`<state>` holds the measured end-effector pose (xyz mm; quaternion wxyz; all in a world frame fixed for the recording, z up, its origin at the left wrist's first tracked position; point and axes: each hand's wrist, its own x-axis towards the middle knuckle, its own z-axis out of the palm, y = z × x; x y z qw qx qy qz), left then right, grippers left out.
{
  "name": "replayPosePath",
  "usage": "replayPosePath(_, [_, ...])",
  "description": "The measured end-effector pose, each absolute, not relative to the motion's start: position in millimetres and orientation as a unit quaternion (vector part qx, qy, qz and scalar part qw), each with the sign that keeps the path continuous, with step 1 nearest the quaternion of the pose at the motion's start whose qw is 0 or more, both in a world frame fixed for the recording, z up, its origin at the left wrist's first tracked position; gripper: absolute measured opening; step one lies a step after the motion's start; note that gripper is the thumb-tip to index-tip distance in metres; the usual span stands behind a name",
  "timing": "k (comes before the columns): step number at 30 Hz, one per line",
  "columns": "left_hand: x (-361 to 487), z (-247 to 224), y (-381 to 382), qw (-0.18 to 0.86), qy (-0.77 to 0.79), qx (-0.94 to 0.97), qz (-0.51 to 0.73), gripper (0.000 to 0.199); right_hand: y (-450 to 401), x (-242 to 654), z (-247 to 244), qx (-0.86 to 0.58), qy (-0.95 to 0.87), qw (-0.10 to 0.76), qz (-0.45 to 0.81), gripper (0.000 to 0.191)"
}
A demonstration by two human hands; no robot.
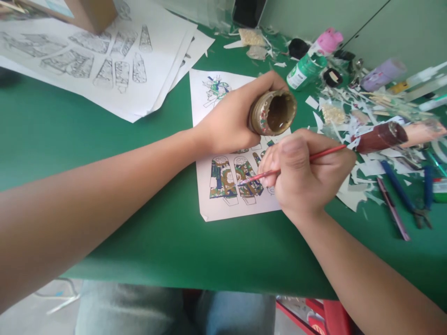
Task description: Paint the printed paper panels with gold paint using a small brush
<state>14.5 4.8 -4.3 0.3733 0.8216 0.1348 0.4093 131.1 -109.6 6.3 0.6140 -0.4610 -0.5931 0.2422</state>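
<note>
My left hand (232,118) is wrapped round an uncapped paint jar (260,114), its brown-gold mouth tilted toward me, above a printed sheet of paper (206,204). Between the fingers and thumb of my right hand (303,170) is a thin red paintbrush (267,174). The brush's tip points left and down at the patterned shapes on the sheet, which carry brown, green and blue paint. Whether the bristles touch the paper I cannot tell. My left hand and the jar hide the sheet's middle.
Printed line drawings (139,100) lie at the left under a cardboard box (92,16). Paper scraps, a green paint bottle (303,72), a dark red bottle (379,137), pliers (401,188) and a pink pen (394,211) crowd the right. A phone (248,11) is at the back.
</note>
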Motion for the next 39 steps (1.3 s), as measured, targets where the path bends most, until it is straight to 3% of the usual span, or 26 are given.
replayPosePath(39, [20.8, -5.9, 4.2, 0.366, 0.147, 0.801, 0.451, 0.036, -105.2, 124.7, 7.7, -0.472, -0.633, 0.571, 0.227, 0.055])
